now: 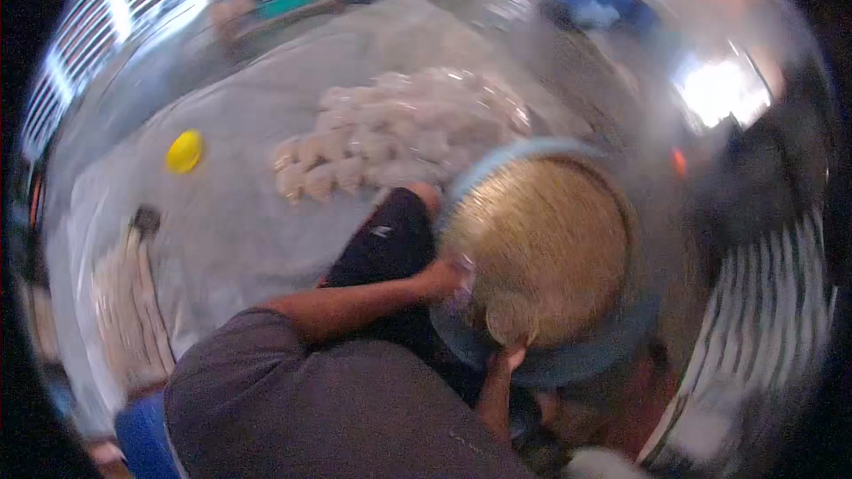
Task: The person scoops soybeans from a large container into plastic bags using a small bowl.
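A large blue tub (497, 160) stands in front of me, filled with a loose golden-yellow foodstuff (550, 239) whose kind is too blurred to tell. At the tub's left side, my left hand (441, 278) is closed around a clear plastic bag (461, 288). My right hand (512, 357) reaches over the near rim. It grips a small round bowl (509, 318), which lies low against the foodstuff and is similar to it in colour. Motion blur hides the fingers' detail and whatever the bag contains.
Beyond my knee, many filled clear bags (399, 129) are heaped on a pale ground sheet (240, 98). A yellow round object (185, 152) lies to the left. Pale striped material (133, 302) is at lower left, and a ridged surface (754, 328) is at right.
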`<state>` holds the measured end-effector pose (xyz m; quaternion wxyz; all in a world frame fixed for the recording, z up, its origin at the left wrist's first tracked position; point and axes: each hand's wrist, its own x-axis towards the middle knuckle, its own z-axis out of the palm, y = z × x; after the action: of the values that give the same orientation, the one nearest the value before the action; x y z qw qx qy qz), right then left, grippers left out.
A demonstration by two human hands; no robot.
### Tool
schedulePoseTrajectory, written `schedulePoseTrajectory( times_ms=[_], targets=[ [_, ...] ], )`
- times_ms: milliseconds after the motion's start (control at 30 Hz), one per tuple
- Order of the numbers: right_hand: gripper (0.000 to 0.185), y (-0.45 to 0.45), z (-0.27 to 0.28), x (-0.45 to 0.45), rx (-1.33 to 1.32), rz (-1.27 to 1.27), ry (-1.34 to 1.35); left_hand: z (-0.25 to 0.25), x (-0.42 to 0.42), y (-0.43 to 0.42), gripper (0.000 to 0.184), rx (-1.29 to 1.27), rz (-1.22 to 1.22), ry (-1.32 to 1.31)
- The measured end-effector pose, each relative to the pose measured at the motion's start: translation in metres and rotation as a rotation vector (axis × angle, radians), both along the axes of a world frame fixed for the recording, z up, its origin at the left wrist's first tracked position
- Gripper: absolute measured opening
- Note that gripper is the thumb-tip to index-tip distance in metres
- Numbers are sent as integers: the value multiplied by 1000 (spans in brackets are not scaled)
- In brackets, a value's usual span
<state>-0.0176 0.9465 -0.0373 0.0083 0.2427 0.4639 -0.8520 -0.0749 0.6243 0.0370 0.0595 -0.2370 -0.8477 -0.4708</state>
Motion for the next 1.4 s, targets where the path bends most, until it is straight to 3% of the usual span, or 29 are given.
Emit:
schedulePoseTrajectory(
  times_ms=[67, 133, 167, 233, 333, 467, 567, 667, 767, 867, 933, 1067, 1167, 1300, 1367, 1400],
  targets=[
    [55, 0, 9, -2, 78, 54, -59, -16, 4, 19, 11, 558, 151, -314],
    [56, -3, 10, -3, 145, 103, -103, 14, 22, 14, 16, 566, 216, -391],
    [56, -2, 7, -5, 171, 121, -120, 32, 32, 8, 19, 329, 256, -302],
    [57, -9, 12, -6, 221, 157, -148, 22, 32, 7, 24, 333, 213, -457],
    [58, -19, 16, -5, 293, 204, -189, 45, 37, -10, 25, 213, 97, -474],
    [59, -26, 17, -6, 387, 231, -235, 66, 40, -35, 23, 458, 67, -561],
    [59, -35, 25, -6, 436, 252, -262, 59, 28, -33, 19, 515, 106, -351],
    [60, -39, 33, -6, 481, 260, -280, 30, 6, -16, 14, 720, 75, -584],
    [61, -45, 35, -7, 501, 270, -295, 26, 4, -19, 15, 1094, -138, -927],
    [62, -50, 31, -8, 489, 275, -296, 53, 12, -27, 18, 956, -217, -1035],
    [63, -49, 29, -11, 475, 280, -286, 34, 10, -25, 19, 906, -284, -1006],
    [64, -41, 23, -8, 429, 277, -259, 51, 12, -30, 20, 708, -83, -1099],
    [65, -31, 20, -1, 371, 271, -223, 30, 7, -14, 22, 480, 325, -443],
    [66, -17, 18, 7, 292, 231, -159, 53, -1, -2, 23, 459, 608, -126],
    [66, -13, 24, 10, 250, 208, -118, 95, -5, -1, 24, 532, 771, 82],
    [67, -13, 32, 9, 232, 196, -91, 108, -12, -5, 24, 521, 736, 14]
  ],
)
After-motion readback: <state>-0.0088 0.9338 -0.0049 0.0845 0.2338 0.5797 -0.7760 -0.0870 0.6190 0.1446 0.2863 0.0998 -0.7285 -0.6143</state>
